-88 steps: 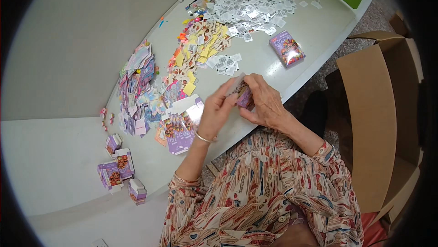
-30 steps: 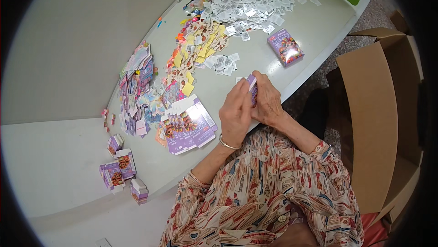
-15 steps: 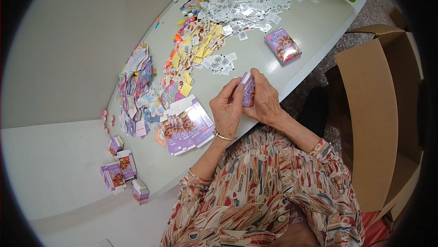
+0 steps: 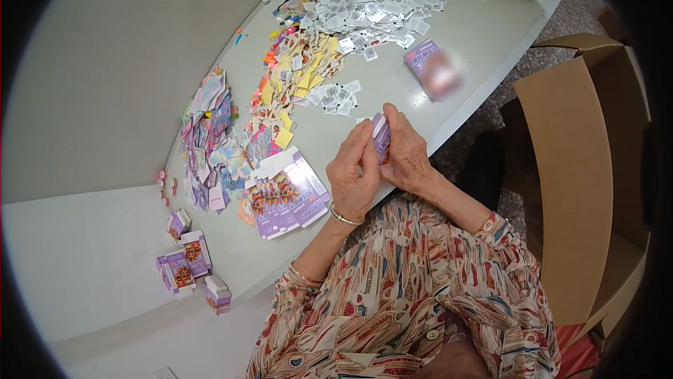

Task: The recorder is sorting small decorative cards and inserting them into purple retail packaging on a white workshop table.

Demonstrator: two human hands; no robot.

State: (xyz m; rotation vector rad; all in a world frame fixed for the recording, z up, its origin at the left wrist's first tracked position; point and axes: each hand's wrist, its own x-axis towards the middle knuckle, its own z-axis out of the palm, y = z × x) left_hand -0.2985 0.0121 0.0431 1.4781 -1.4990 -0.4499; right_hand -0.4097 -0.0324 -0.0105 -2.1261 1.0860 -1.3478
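Near the table's front edge, a small purple carton [image 4: 382, 142] with a white flap edge is held upright between my two hands. My left hand [image 4: 354, 174], with a bangle at its wrist, presses on the carton's left side. My right hand [image 4: 408, 153] wraps the other side, its thumb and fingers along the edge; the palms hide much of the carton. To the left, a fanned stack of flat purple cartons [image 4: 298, 193] lies on the table. A larger purple box [image 4: 424, 64] with a picture on its front rests to the upper right of my hands.
White sachets [image 4: 378, 11] form a heap at the far side, with a smaller sachet cluster [image 4: 336, 97] nearer. Yellow and printed cards [image 4: 308, 64] and colourful packets [image 4: 209, 134] lie left. Several folded cartons [image 4: 195, 249] stand at lower left. An open cardboard box [image 4: 568, 190] is at right.
My left hand has shifted slightly and closed more over the carton, with its fingers nearer the top edge. The right hand stays almost in place.
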